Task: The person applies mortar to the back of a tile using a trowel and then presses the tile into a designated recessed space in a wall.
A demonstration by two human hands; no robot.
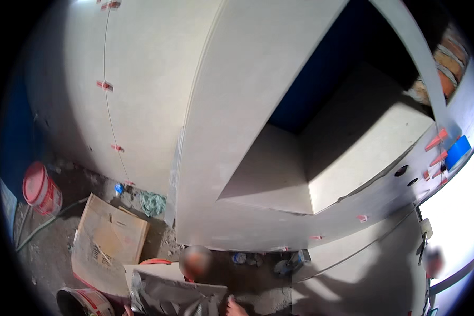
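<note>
At the lower edge, a flat tile piece [176,303] with a pale rim and a grey, crinkled, paste-like coat lies between my hands. My right hand [235,307] is closed at its right edge, thumb up; most of the hand is cut off by the picture. Only a bit of my left hand [127,311] shows, at the tile's left edge, its other fingers out of the picture. Ahead rises a wall of large pale tiles [205,174], around a deep recess [347,142] with a tiled bottom and side.
Red wedge clips [105,85] sit along the tile joints. On the dirty floor are a flattened cardboard box [109,237], a red-lidded bucket [42,189], an open bucket [84,303], a hose [52,224] and green plastic [152,203]. A bright opening [458,226] is at right.
</note>
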